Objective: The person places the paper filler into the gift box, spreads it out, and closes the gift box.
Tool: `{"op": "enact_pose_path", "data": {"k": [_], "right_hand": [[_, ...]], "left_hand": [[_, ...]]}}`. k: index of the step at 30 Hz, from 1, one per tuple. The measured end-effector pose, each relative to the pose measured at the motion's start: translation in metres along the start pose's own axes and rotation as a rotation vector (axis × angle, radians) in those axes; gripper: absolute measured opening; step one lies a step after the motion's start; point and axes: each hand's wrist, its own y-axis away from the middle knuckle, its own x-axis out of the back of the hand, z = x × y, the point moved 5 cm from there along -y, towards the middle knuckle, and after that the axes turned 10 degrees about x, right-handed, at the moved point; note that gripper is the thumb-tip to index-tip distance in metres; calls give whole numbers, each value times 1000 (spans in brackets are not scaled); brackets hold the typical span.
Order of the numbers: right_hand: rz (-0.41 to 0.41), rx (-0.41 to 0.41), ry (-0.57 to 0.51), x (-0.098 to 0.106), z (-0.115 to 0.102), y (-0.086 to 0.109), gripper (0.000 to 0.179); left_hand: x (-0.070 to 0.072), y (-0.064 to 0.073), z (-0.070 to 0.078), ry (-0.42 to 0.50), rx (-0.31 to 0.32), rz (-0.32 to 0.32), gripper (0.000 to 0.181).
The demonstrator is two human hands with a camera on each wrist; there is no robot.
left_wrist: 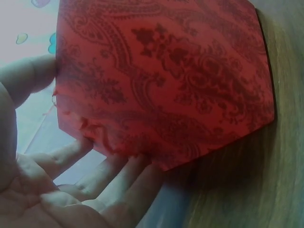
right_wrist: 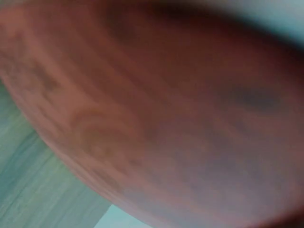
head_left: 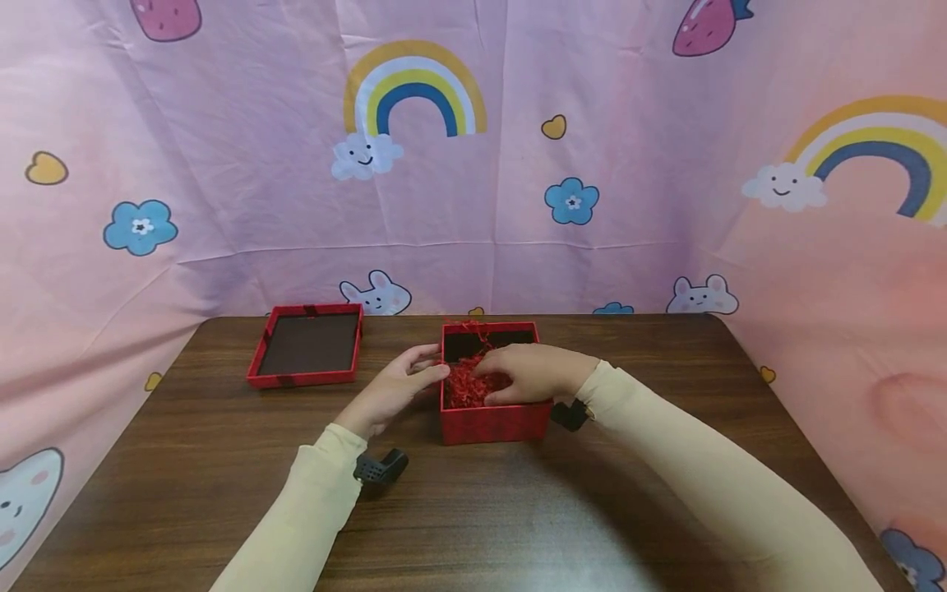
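A red box (head_left: pixel 496 423) with a dark inside stands on the table, its top open. Red shredded paper (head_left: pixel 464 386) fills the near part, and a few strands lie along the far rim. My right hand (head_left: pixel 528 372) reaches over the right wall into the box, fingers and thumb apart on the shredded paper. At the left wall rests my left hand (head_left: pixel 399 382), its thumb near the rim and its fingers spread along the box edge. In the left wrist view, the left fingers (left_wrist: pixel 135 175) touch the dark-patterned box side (left_wrist: pixel 166 90). The right wrist view shows a blurred box wall (right_wrist: pixel 142 123).
A shallow red lid (head_left: pixel 307 380) with a dark inside lies face up on the wooden table (head_left: pixel 444 526), left of the box. Behind the table hangs a pink patterned cloth (head_left: pixel 496 205). Black wrist cameras (head_left: pixel 381 467) sit under both wrists.
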Motion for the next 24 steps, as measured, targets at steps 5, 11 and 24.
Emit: {"op": "enact_pose_path", "data": {"k": [5,11,24], "right_hand": [[200,-17,-10,16,4,2,51],[123,-74,-3,6,10,-5,70],[-56,-57,210,-9,7,-11,58]], "left_hand": [[6,-1,-2,28,22,18,63],[13,1,0,3,8,62,54],[16,-1,-2,-34,9,66,50]]}}
